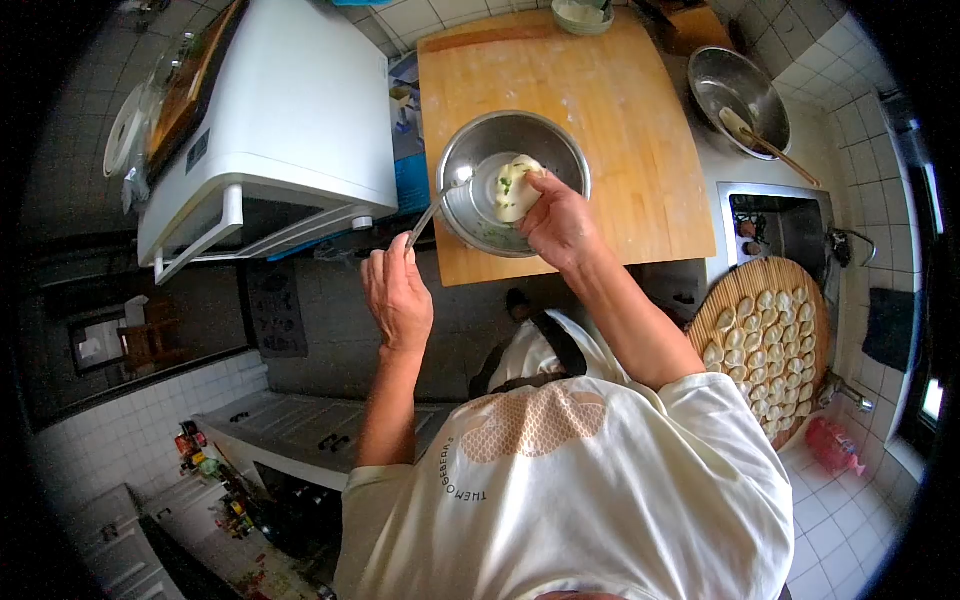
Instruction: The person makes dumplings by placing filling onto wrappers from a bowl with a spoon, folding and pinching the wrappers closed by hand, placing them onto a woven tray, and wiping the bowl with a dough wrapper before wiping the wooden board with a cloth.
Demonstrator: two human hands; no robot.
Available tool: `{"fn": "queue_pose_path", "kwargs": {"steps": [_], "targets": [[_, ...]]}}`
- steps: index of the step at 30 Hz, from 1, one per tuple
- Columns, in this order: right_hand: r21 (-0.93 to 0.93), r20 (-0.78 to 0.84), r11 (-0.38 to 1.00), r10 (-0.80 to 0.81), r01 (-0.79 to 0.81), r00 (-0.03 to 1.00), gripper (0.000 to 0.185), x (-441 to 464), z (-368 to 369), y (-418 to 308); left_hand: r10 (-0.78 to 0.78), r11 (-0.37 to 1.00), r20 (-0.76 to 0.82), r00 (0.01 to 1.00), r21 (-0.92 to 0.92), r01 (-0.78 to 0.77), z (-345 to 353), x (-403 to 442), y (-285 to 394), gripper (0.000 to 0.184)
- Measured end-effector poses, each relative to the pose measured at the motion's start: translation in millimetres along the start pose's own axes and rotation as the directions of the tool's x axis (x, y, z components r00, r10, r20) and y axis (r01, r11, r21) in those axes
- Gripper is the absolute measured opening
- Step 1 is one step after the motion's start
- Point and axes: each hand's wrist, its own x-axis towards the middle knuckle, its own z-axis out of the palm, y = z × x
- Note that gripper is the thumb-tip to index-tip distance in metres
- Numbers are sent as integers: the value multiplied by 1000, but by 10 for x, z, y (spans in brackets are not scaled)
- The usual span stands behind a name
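My left hand (398,295) is closed on the handle of a metal spoon (428,218), whose far end reaches over the left rim of a steel mixing bowl (572,148). In my right hand (560,222) is a pale dough wrapper (512,198) with bits of green filling on it. The fingers pinch its right edge, above the bowl. Traces of green filling cling to the bowl's inside near the front. The bowl stands on a wooden board (640,160) close to its front edge.
At the right, a round woven tray (712,308) carries many shaped dumplings. Behind it are a sink (822,205) and another steel bowl (705,85) with a wooden-handled utensil. A small bowl (583,22) sits at the board's back. A white appliance (290,100) stands left.
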Motion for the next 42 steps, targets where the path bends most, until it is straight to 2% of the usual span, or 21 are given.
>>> {"fn": "queue_pose_path", "kwargs": {"steps": [1, 4, 6, 8, 11, 12, 14, 17, 22, 24, 28, 29, 30, 33, 36, 42], "targets": [[18, -66, 1000, 3, -2, 998, 20, 27, -36, 45, 10, 1000, -13, 1000, -3, -10, 3, 8, 1, 20], [82, -67, 994, 83, -78, 994, 19, 37, -2, 127, 21, 1000, -1, 1000, -4, -21, 3, 33, 8, 19], [36, -48, 996, 87, -86, 995, 20, 14, 46, 149, 40, 999, -10, 999, -16, -40, 29, 47, -9, 18], [39, -100, 994, 108, -105, 989, 21, 38, 59, 184, 58, 998, -18, 998, -28, -58, 37, 44, -10, 17], [-18, -105, 992, 126, -128, 986, 22, 56, 80, 188, 69, 998, 29, 997, -8, -69, 34, 36, -10, 19], [-18, -106, 992, 126, -129, 986, 22, 41, 117, 167, 91, 996, 43, 995, 18, -92, 36, 19, -28, 22], [102, -42, 987, 125, -121, 991, 23, -1, 206, 120, 107, 993, 57, 993, 47, -109, 35, -16, -73, 24], [124, -32, 986, 115, -111, 993, 24, 71, 169, 95, 149, 986, 59, 987, 67, -153, 34, -37, -138, 28], [72, -92, 994, 94, -87, 991, 27, 43, 234, -41, 224, 950, 61, 973, 210, -232, -23, -38, -202, 33], [173, -43, 983, 65, -57, 997, 27, 82, 189, -90, 223, 943, 66, 972, 238, -233, -33, -48, -241, 34], [198, -38, 980, 19, -11, 999, 26, 97, 125, -245, 228, 933, 84, 970, 267, -242, -61, -62, -268, 35], [219, 6, 975, 22, -22, 1000, 26, 98, 92, -282, 227, 933, 85, 970, 267, -242, -62, -64, -265, 35], [219, 5, 975, 23, -23, 1000, 26, 109, 53, -306, 221, 937, 85, 972, 259, -235, -63, -66, -259, 35], [156, -156, 987, -8, 33, 988, 25, 77, 69, -343, 217, 937, 94, 972, 259, -234, -63, -58, -228, 35], [119, -65, 993, -6, 14, 998, 26, 96, -11, -312, 234, 926, 112, 966, 276, -257, -62, -34, -206, 35], [64, -81, 998, -8, 13, 997, 26, 79, -54, -317, 325, 892, 123, 937, 289, -348, -125, 124, -168, 33]]}}
